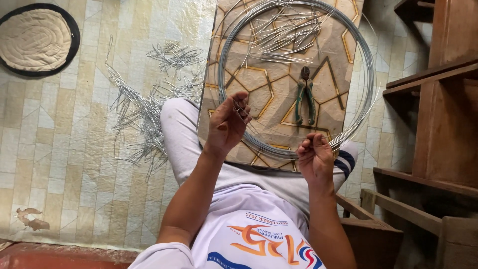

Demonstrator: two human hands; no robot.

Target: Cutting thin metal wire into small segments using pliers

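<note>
Shiny bare-metal wire coil [369, 74], green-handled pliers [304, 99]

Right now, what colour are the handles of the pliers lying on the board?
Green, seen in the head view: the pliers lie inside the wire coil.

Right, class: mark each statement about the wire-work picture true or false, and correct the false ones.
1. The pliers lie on the board, inside the wire coil. True.
2. The left hand grips the pliers. False: it pinches thin wire.
3. Cut wire pieces lie on the floor to the person's left. True.
4. The right hand rests flat on the floor. False: it is raised by the coil's near edge, fingers pinched.
5. A round mat lies on the board. False: it lies on the floor.
</note>
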